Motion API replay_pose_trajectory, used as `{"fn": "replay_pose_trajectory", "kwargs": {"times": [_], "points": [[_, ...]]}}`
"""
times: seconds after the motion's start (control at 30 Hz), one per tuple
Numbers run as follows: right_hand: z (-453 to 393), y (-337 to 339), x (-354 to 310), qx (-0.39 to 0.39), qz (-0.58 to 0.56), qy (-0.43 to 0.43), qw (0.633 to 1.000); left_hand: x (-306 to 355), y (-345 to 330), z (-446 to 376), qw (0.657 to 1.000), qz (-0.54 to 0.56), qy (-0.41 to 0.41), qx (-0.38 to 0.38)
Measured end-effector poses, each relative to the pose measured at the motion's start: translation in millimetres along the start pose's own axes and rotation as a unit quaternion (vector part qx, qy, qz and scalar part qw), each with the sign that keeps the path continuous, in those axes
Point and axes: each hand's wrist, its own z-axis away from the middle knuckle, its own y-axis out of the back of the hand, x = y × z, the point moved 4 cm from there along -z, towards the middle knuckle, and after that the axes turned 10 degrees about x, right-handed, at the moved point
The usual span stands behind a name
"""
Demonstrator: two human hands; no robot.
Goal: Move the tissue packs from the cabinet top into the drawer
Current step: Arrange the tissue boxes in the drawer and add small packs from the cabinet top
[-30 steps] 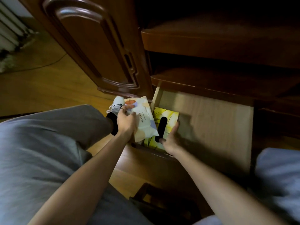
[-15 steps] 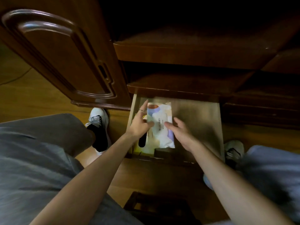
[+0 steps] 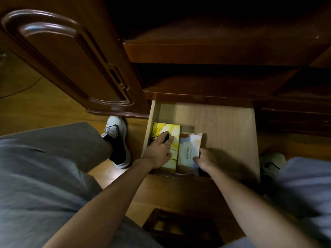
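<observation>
The open drawer point(image 3: 223, 126) offers bare wooden floor across its right half and along its back, wide enough for a hand to reach in from above. Its left front part is taken by a yellow tissue box point(image 3: 172, 130) against the left wall, with a white tissue pack point(image 3: 189, 149) just beside it. The left hand point(image 3: 158, 153) lies on the box and the right hand point(image 3: 206, 159) sits at the pack's near right corner. Above the drawer's back, a dark shelf edge point(image 3: 197, 94) overhangs, limiting access there. The open cabinet door point(image 3: 71, 56) blocks the left side.
</observation>
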Motion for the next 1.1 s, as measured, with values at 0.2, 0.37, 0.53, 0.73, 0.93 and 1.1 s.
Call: {"fn": "replay_pose_trajectory", "kwargs": {"times": [0.2,0.37,0.53,0.73,0.93,1.1], "points": [[-5,17,-12,0.05,0.178,0.002,0.983,2,1,-5,1.0,-0.012,-0.002,-0.021],[15,30,-23,0.069,0.156,0.001,0.985,10,13,-7,0.997,-0.042,-0.019,-0.058],[43,89,-67,0.023,0.114,0.072,0.991,35,69,-10,0.997,-0.053,-0.002,-0.06],[124,245,-199,0.213,0.013,0.349,0.912,109,266,4,0.894,-0.007,-0.154,0.421],[217,389,-309,0.488,0.037,0.544,0.681,136,443,11,0.735,0.025,-0.182,0.653],[166,421,-355,0.419,0.123,0.401,0.805,138,494,-52,0.866,-0.045,-0.117,0.484]]}}
